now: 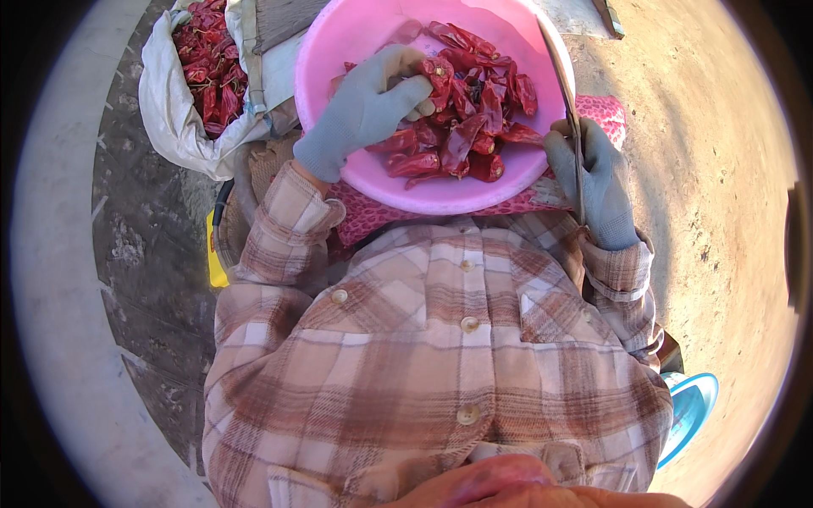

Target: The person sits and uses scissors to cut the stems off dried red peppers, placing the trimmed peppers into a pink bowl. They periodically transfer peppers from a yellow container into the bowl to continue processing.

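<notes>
A pink plastic basin (pixel 381 187) rests over my lap, on a pink spotted cloth (pixel 375 219). Dried red chili peppers (pixel 462 143) lie heaped inside it. My left hand (pixel 375 105), in a grey knit glove, reaches over the basin's left side, its thumb and fingers closed on a red chili pepper (pixel 439 75). At the basin's right rim, my right hand (pixel 591 174), gloved the same way, grips a long thin dark strip-like tool (pixel 570 95) that points up and away along the rim. What the tool is, I cannot tell.
An open white woven sack (pixel 168 136) full of dried red chilies stands at the upper left. Below it are a round container's rim (pixel 244 184) and a yellow object (pixel 216 254). A blue-rimmed basin (pixel 695 406) sits at the lower right. Sunlit bare ground (pixel 705 190) stretches along the right.
</notes>
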